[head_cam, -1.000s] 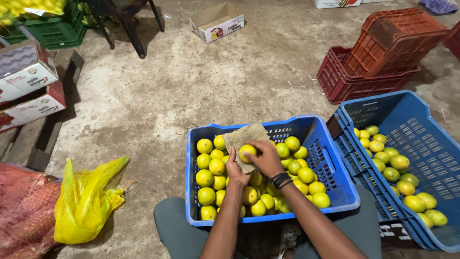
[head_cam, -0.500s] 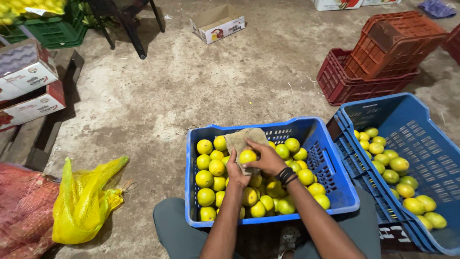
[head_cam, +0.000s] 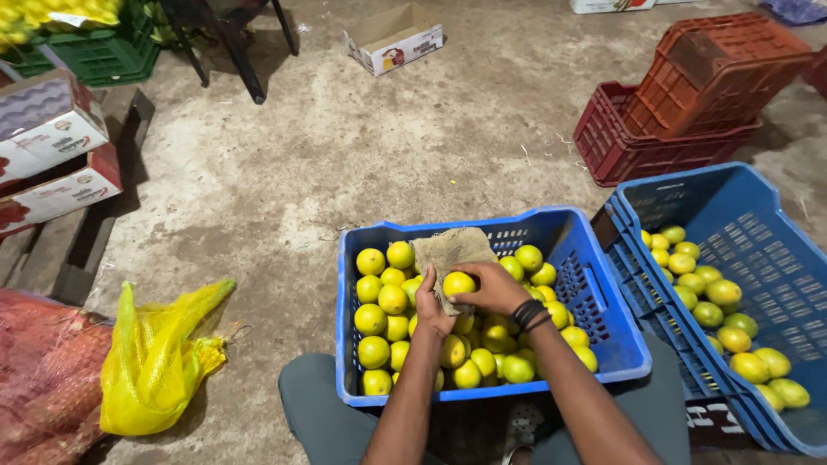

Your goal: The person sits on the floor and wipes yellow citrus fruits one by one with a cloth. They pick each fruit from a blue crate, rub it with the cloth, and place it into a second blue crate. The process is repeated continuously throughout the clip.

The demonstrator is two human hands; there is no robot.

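A blue plastic crate (head_cam: 603,331) full of yellow-green citrus fruits sits on my lap. Above it, my left hand (head_cam: 431,312) holds a piece of brown burlap cloth (head_cam: 450,250) from below. One yellow citrus fruit (head_cam: 457,283) rests against the cloth, and my right hand (head_cam: 494,288) grips it from the right. A black band circles my right wrist. Both hands meet over the middle of the crate.
A second blue crate (head_cam: 758,224) with more fruits stands tilted at my right. Red crates (head_cam: 680,103) are stacked behind it. A yellow mesh bag (head_cam: 159,362) and a red mesh sack (head_cam: 43,379) lie at left, near cardboard boxes (head_cam: 52,146). Another open box (head_cam: 394,39) sits far back.
The fruit and both hands have shifted slightly right and down against the cloth; the right hand has turned over the fruit.
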